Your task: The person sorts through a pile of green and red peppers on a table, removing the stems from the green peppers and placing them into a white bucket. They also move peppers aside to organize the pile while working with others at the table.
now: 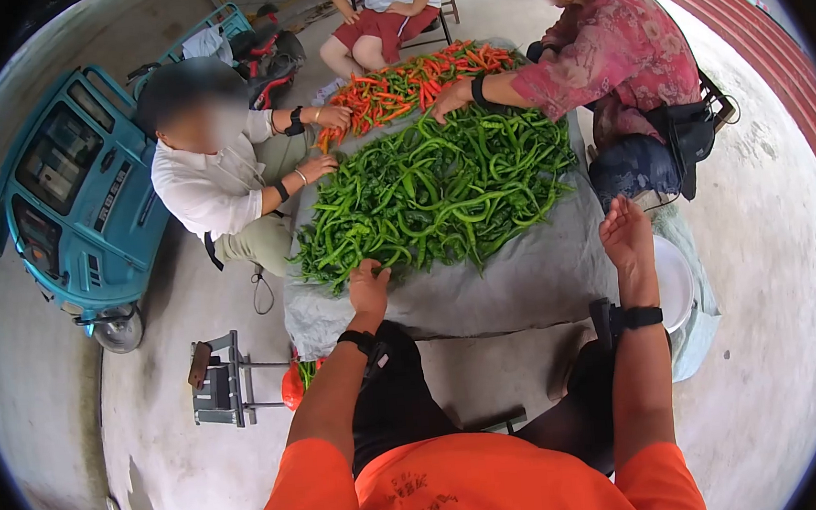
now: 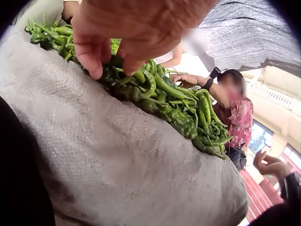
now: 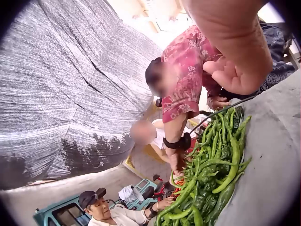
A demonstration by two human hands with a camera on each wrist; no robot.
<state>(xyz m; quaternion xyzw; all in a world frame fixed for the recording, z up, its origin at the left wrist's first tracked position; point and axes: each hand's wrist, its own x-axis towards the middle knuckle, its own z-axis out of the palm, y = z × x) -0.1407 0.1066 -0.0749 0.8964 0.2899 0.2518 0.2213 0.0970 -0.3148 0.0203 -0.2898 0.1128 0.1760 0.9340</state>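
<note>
A heap of green chili peppers point(image 1: 442, 195) covers the grey sheet point(image 1: 488, 297). My left hand point(image 1: 370, 290) is at the heap's near left edge; in the left wrist view its fingers point(image 2: 95, 66) reach down onto the green peppers point(image 2: 174, 101), and whether they pinch one cannot be told. My right hand point(image 1: 627, 235) is raised off the sheet's right side, palm up with fingers loosely bent and nothing in it. The right wrist view shows that hand point(image 3: 235, 61) above and apart from the peppers point(image 3: 207, 183).
Red and orange peppers point(image 1: 414, 82) lie at the far end. A person in white point(image 1: 206, 185) reaches in from the left, another in a floral shirt point(image 1: 603, 57) from the right. A white basin point(image 1: 674, 282) stands beside my right arm, a small stool point(image 1: 219, 380) at left.
</note>
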